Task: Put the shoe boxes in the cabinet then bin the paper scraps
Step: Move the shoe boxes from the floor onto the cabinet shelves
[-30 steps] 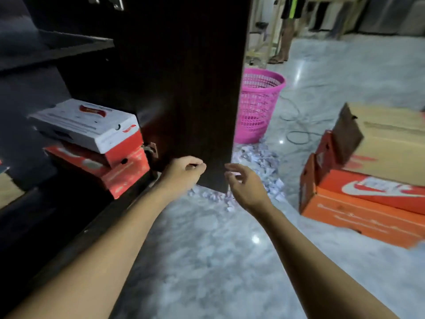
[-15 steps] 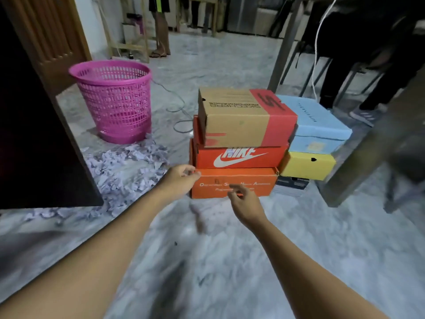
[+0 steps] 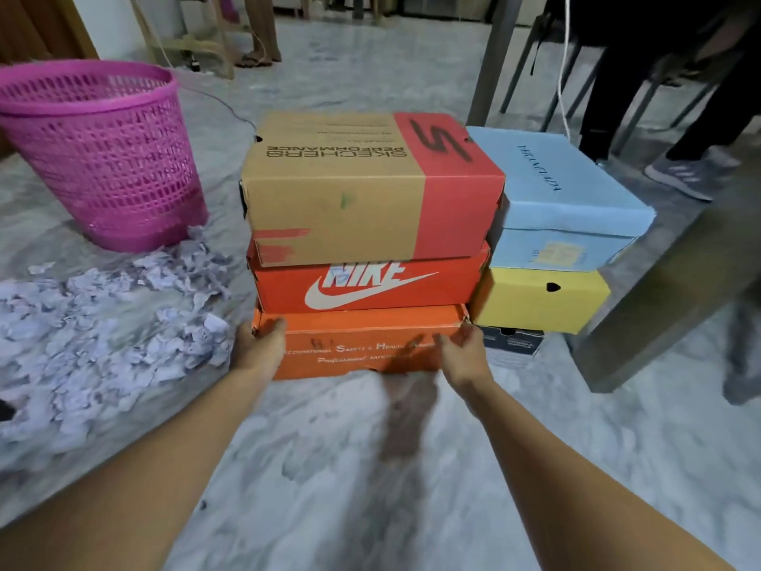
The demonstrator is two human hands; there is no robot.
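Note:
Three shoe boxes stand stacked on the marble floor: a tan and red Skechers box (image 3: 350,199) on top, a red Nike box (image 3: 453,282) under it, and an orange box (image 3: 354,348) at the bottom. My left hand (image 3: 261,344) grips the orange box's left front corner. My right hand (image 3: 461,352) touches its right front corner with the fingers spread and blurred. To the right is a second stack: a light blue box (image 3: 568,191), a yellow box (image 3: 535,302) and a dark box (image 3: 510,344). Paper scraps (image 3: 103,323) lie heaped at the left. The cabinet is out of view.
A pink mesh basket (image 3: 103,150) stands at the left behind the scraps. A grey table leg (image 3: 667,298) slants down at the right, close to the second stack. A person's legs and a grey shoe (image 3: 679,175) are behind it. Another person stands far back.
My view swung from the cabinet to the box stacks and closed in. Both hands reached forward from mid-air onto the bottom orange box's front corners.

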